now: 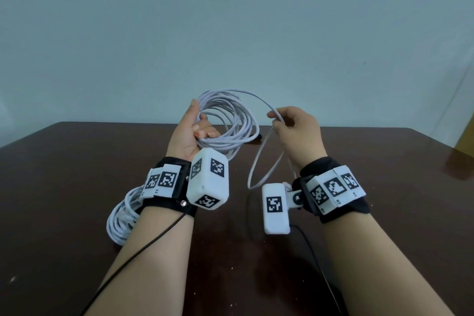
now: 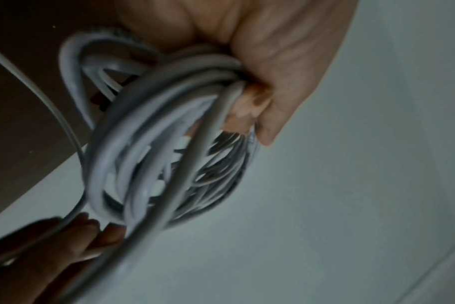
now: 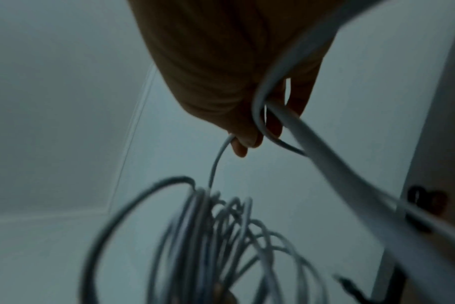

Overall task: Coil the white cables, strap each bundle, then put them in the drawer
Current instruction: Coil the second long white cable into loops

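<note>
My left hand [image 1: 195, 131] grips a coil of white cable [image 1: 230, 120] and holds it raised above the dark brown table [image 1: 77, 161]. The left wrist view shows the coil [image 2: 153, 156] bunched in the curled fingers [image 2: 249, 102]. To its right, my right hand [image 1: 289, 123] pinches the loose strand [image 1: 259, 161] of the same cable, which arcs from the coil over to the fingers, then loops down toward the table. In the right wrist view the strand [image 3: 216, 164] runs from the fingertips [image 3: 244, 142] down to the blurred coil [image 3: 221, 236]. A second white cable bundle [image 1: 123, 215] lies on the table under my left wrist.
A thin black wire [image 1: 143, 246] trails from the left wrist camera across the table. Another black wire [image 1: 313, 251] runs from the right wrist. A plain pale wall [image 1: 230, 33] stands behind the table's far edge. A yellowish object [image 1: 468, 141] shows at the right edge. No drawer shows.
</note>
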The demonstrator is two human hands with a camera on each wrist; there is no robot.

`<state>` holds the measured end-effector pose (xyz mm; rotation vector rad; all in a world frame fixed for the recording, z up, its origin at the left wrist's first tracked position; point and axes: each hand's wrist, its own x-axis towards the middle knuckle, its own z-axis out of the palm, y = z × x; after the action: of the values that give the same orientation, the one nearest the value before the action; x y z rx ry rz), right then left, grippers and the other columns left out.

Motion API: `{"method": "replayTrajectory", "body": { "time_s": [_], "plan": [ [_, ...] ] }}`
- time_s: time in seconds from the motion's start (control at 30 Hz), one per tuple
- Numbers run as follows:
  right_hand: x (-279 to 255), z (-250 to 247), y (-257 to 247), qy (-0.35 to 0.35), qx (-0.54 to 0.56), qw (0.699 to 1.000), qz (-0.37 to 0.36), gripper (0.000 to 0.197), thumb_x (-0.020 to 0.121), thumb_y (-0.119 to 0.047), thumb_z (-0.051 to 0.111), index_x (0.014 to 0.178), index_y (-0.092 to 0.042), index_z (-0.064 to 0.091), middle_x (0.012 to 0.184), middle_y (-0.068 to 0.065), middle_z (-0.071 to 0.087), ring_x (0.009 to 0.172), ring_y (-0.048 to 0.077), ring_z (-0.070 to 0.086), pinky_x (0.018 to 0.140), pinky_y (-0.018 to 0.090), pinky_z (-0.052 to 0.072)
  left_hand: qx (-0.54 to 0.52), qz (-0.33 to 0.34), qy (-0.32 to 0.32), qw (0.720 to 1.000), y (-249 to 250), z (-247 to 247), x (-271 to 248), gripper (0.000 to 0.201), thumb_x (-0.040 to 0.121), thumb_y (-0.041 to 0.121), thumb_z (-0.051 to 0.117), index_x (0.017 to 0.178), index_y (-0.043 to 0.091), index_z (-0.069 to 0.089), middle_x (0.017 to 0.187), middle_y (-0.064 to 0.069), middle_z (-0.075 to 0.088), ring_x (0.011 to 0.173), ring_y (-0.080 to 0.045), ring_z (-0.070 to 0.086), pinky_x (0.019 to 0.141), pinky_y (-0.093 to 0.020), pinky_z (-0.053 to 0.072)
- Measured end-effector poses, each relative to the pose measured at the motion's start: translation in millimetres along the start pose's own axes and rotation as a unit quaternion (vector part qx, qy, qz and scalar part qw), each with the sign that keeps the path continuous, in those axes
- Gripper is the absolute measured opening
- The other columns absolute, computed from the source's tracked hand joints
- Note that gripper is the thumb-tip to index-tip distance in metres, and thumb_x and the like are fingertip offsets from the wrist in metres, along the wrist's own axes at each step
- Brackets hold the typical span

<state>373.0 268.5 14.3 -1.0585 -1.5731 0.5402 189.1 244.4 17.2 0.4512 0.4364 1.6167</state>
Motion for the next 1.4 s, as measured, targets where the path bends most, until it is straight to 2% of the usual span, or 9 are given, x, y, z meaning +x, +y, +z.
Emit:
{"method": "replayTrajectory", "body": {
  "time_s": [0.23, 0.37, 0.47, 0.53, 0.63, 0.8, 1.07, 1.23, 1.4],
  "plan": [
    [-8.4, 1.2, -15.1, -0.196, 0.294, 0.930, 0.100, 0.011, 0.092, -0.001, 0.053, 0.091, -0.012, 0.057, 0.058, -0.004, 0.062, 0.051, 0.010, 0.060, 0.054, 0.023, 0.053, -0.122, -0.014, 0.003, 0.992, 6.0, -8.3, -1.5, 0.070, 0.097, 0.041, 0.045, 0.034, 0.014, 0.035, 0.029, 0.007, 0.033, 0.025, -0.006, 0.039, 0.044, -0.031, 0.055],
    [-11.3, 9.0, -14.4, -0.250, 0.301, 0.916, 0.085, 0.014, 0.091, 0.001, 0.052, 0.095, -0.012, 0.056, 0.055, -0.006, 0.059, 0.052, 0.008, 0.055, 0.058, 0.021, 0.047, -0.077, 0.021, 0.059, 0.995, 11.0, -18.9, 7.8, 0.074, 0.099, 0.041, 0.043, 0.029, 0.016, 0.034, 0.029, 0.008, 0.033, 0.026, -0.007, 0.038, 0.087, -0.030, 0.046],
    [-11.1, 11.2, -9.0, -0.249, 0.287, 0.921, 0.085, 0.016, 0.089, 0.004, 0.053, 0.090, -0.012, 0.057, 0.057, -0.007, 0.058, 0.052, 0.006, 0.055, 0.058, 0.018, 0.045, -0.069, 0.024, -0.023, 0.997, 15.1, -23.9, 9.1, 0.076, 0.102, 0.039, 0.035, 0.033, 0.009, 0.046, 0.037, 0.000, 0.049, 0.037, -0.014, 0.056, 0.082, -0.028, 0.050],
    [-10.8, 10.8, -5.5, -0.248, 0.313, 0.911, 0.102, 0.016, 0.088, 0.005, 0.055, 0.086, -0.011, 0.057, 0.056, -0.005, 0.058, 0.049, 0.007, 0.053, 0.055, 0.017, 0.045, -0.046, 0.046, -0.068, 0.996, 13.4, -22.9, 0.6, 0.069, 0.104, 0.034, 0.025, 0.069, -0.006, 0.070, 0.086, -0.020, 0.069, 0.079, -0.025, 0.071, 0.084, -0.035, 0.049],
    [-8.7, 9.2, -4.0, -0.241, 0.300, 0.917, 0.106, 0.009, 0.083, -0.002, 0.063, 0.081, -0.010, 0.057, 0.061, 0.002, 0.058, 0.049, 0.009, 0.054, 0.058, 0.019, 0.047, -0.073, 0.103, 0.114, 0.985, 21.5, -31.4, 6.2, 0.044, 0.104, 0.037, 0.028, 0.127, 0.010, 0.054, 0.134, -0.006, 0.053, 0.125, -0.024, 0.051, 0.101, -0.036, 0.041],
    [-9.1, 16.8, 3.7, -0.136, -0.097, 0.986, 0.005, 0.010, 0.092, -0.010, 0.054, 0.092, -0.016, 0.063, 0.072, 0.000, 0.059, 0.067, 0.016, 0.059, 0.065, 0.028, 0.051, 0.080, 0.136, 0.191, 0.969, 31.9, -36.9, 8.7, 0.036, 0.104, 0.036, 0.026, 0.074, 0.019, 0.037, 0.040, 0.008, 0.058, 0.054, -0.010, 0.061, 0.056, -0.024, 0.049],
    [-12.1, 15.5, -10.2, -0.159, -0.401, 0.879, -0.202, 0.028, 0.094, -0.021, 0.049, 0.110, -0.033, 0.068, 0.099, -0.003, 0.065, 0.100, 0.022, 0.051, 0.076, 0.027, 0.030, 0.177, 0.210, 0.282, 0.919, 21.4, -30.0, 8.4, 0.033, 0.086, 0.039, 0.066, 0.081, 0.008, 0.056, 0.061, -0.001, 0.051, 0.051, -0.017, 0.053, 0.055, -0.028, 0.049],
    [-14.3, 17.0, -17.3, -0.156, -0.342, 0.880, -0.291, 0.018, 0.091, -0.028, 0.057, 0.096, -0.025, 0.074, 0.089, -0.004, 0.066, 0.091, 0.021, 0.048, 0.072, 0.027, 0.022, 0.336, 0.256, 0.227, 0.878, 9.7, -19.2, 9.7, 0.072, 0.071, 0.052, 0.074, 0.124, 0.005, 0.056, 0.115, -0.014, 0.066, 0.101, -0.030, 0.065, 0.088, -0.044, 0.055],
    [-14.3, 20.5, -17.8, -0.120, -0.306, 0.879, -0.345, 0.018, 0.079, -0.029, 0.059, 0.073, -0.021, 0.074, 0.067, -0.005, 0.064, 0.070, 0.020, 0.048, 0.062, 0.028, 0.031, 0.471, 0.279, 0.103, 0.831, -4.3, -4.9, 2.3, 0.063, 0.069, 0.053, 0.076, 0.104, 0.004, 0.062, 0.088, -0.012, 0.068, 0.077, -0.028, 0.066, 0.063, -0.033, 0.055]
  ]
}}
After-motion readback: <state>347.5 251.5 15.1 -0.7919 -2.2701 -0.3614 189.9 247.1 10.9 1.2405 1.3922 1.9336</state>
